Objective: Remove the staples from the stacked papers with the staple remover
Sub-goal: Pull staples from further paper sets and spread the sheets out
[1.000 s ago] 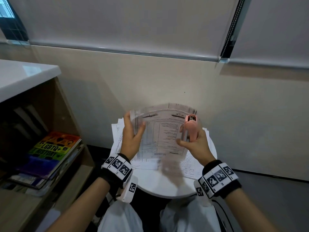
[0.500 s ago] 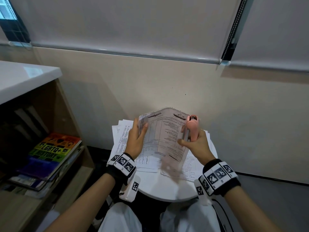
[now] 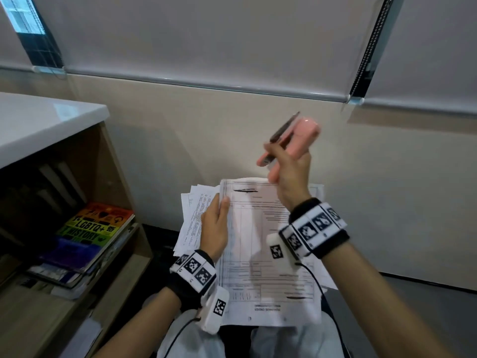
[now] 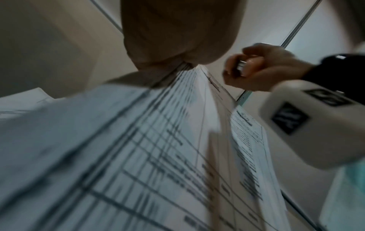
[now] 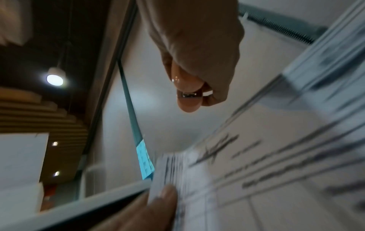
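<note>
Right hand has lifted the staple remover off the papers.

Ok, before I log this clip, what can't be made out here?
- Staples: none visible in the white printed paper stack; print motion-blurred in both wrist views.
- Pink plastic staple remover: blurred in head view, its jaws mostly covered by the right hand.
- Left hand: fingers hidden under the stack.
- Surface underneath: covered by papers.

We can't read the stapled papers, smeared in both wrist views; the staple remover blurs, its jaws unclear, mostly buried in the right hand.
</note>
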